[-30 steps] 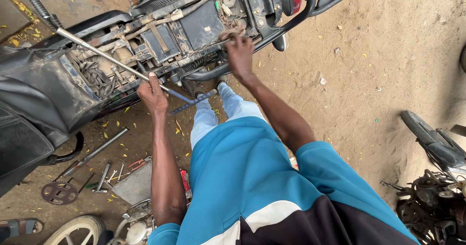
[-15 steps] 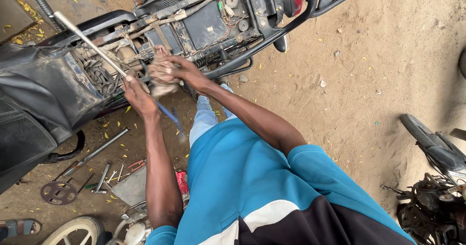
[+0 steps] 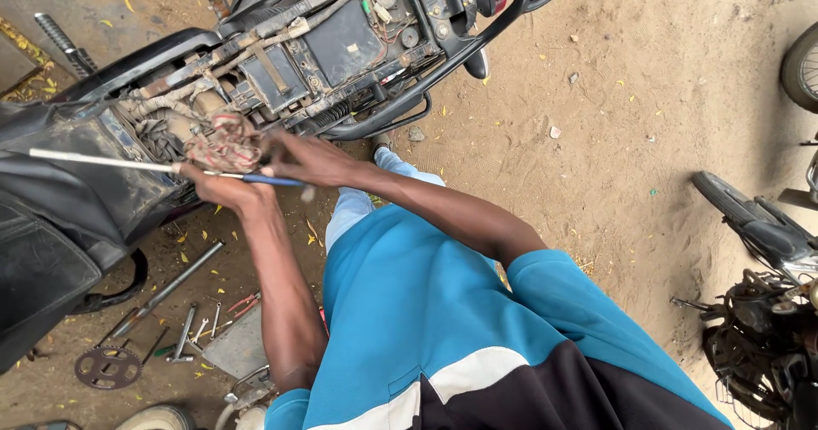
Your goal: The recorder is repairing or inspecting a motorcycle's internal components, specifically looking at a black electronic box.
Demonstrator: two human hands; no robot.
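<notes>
2 hands — left hand (image 3: 223,187), right hand (image 3: 308,159) — grip a rag (image 3: 223,143).

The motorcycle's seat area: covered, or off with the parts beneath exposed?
Exposed. The motorcycle shows bare frame, wiring and a black box from above; no seat covers them. Both hands work beside it.

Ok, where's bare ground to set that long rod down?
Open dirt lies to the right, between the stripped motorcycle and the parked bike. The ground left of the legs is crowded: sprocket, loose wrenches, metal bar. Both hands are busy with rod and rag.
</notes>
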